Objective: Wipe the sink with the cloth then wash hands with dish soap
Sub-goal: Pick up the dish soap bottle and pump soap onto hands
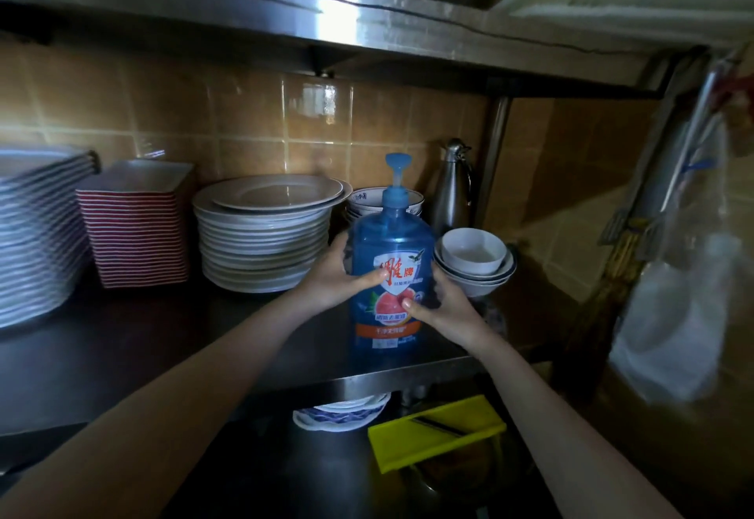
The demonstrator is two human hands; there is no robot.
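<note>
A large blue dish soap bottle [391, 249] with a pump top stands upright on the steel shelf [163, 347], near its front edge. My left hand [334, 277] grips its left side, thumb across the label. My right hand [438, 304] grips its right side lower down, thumb on the label. Neither the sink nor the cloth is in view.
Stacks of plates [265, 232] and red-edged square dishes [134, 224] stand to the left. Nested white bowls [475, 259] and a steel flask [453, 188] sit just right of the bottle. A yellow slicer [436, 437] and dishes [340, 412] lie on the lower shelf. Plastic bags [685, 294] hang at right.
</note>
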